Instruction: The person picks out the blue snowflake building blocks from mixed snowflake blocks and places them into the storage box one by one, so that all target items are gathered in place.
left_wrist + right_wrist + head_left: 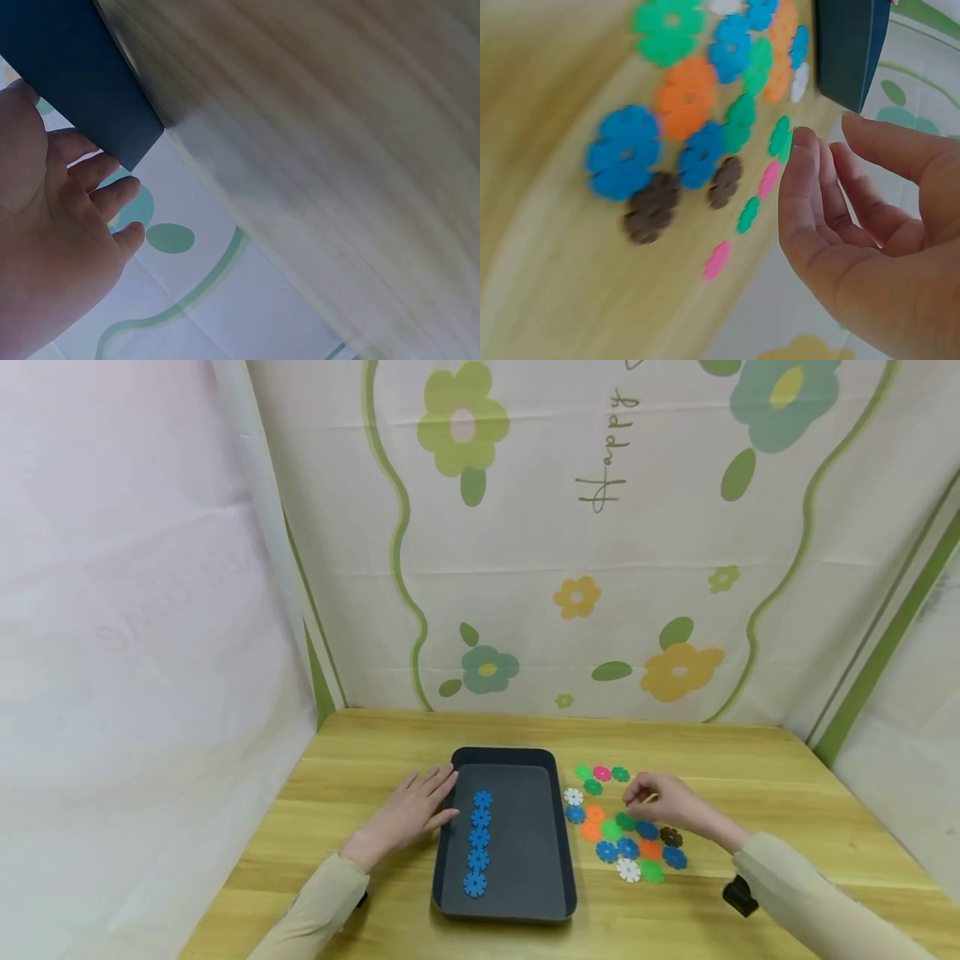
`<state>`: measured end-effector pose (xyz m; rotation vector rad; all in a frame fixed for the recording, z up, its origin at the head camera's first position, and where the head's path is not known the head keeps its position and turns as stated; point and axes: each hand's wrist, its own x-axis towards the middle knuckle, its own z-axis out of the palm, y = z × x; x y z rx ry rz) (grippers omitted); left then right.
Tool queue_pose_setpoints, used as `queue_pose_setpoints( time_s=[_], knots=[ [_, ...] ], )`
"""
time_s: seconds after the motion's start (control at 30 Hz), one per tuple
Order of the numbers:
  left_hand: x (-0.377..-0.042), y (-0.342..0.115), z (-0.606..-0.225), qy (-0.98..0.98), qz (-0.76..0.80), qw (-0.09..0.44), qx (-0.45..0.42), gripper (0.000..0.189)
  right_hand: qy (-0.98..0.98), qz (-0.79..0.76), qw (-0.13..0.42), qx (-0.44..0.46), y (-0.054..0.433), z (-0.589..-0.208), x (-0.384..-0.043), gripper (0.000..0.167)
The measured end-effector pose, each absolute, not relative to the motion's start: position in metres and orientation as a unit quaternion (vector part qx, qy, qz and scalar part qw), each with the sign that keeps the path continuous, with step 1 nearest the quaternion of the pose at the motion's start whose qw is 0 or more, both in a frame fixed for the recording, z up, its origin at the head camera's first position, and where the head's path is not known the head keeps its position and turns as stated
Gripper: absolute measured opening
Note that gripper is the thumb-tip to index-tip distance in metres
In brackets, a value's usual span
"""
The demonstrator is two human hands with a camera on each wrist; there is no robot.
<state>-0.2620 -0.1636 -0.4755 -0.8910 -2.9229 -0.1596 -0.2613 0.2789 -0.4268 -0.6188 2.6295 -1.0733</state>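
My left hand (405, 814) rests against the left wall of a dark grey tray (528, 852), fingers stretched out at its rim. In the left wrist view those fingers touch the tray's side (82, 82). Inside the tray, a column of several blue snowflake discs (479, 837) runs along the left. My right hand (675, 802) hovers above loose snowflake discs to the tray's right, among them a green disc (626, 821) and a brown disc (671, 837). In the right wrist view, its loosely bent fingers (799, 187) and thumb stand apart, with nothing between them.
More loose discs lie right of the tray, including white (628, 870), orange (591, 832), blue (675, 857) and pink (602, 773) ones. The wooden table (375, 735) ends at a flower-printed curtain (517, 568) behind, with white cloth (150, 652) on the left.
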Motion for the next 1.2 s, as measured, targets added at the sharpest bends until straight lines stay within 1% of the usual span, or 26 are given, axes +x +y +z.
queue_pose_setpoints(
  time_s=[0.27, 0.47, 0.6, 0.77, 1.03, 1.2],
  knots=[
    [-0.259, -0.166, -0.480, -0.955, -0.053, 0.046, -0.288, 0.067, 0.907, -0.364, 0.109, -0.183, 0.313, -0.438, -0.240, 0.022],
    [-0.259, -0.166, -0.479, -0.953, -0.058, 0.050, -0.292, 0.067, 0.932, -0.314, 0.096, -0.155, 0.328, -0.446, -0.226, 0.023],
    [-0.259, -0.165, -0.477, -0.953, -0.060, 0.050, -0.292, 0.066, 0.943, -0.292, 0.091, -0.128, 0.331, -0.452, -0.221, 0.026],
    [-0.259, -0.164, -0.477, -0.954, -0.055, 0.047, -0.292, 0.066, 0.951, -0.274, 0.106, -0.094, 0.330, -0.457, -0.218, 0.028],
    [-0.260, -0.163, -0.477, -0.954, -0.059, 0.047, -0.292, 0.066, 0.956, -0.267, 0.097, -0.072, 0.324, -0.460, -0.216, 0.030],
    [-0.261, -0.163, -0.476, -0.955, -0.062, 0.045, -0.287, 0.067, 0.956, -0.265, 0.103, -0.067, 0.324, -0.461, -0.218, 0.030]
  ],
)
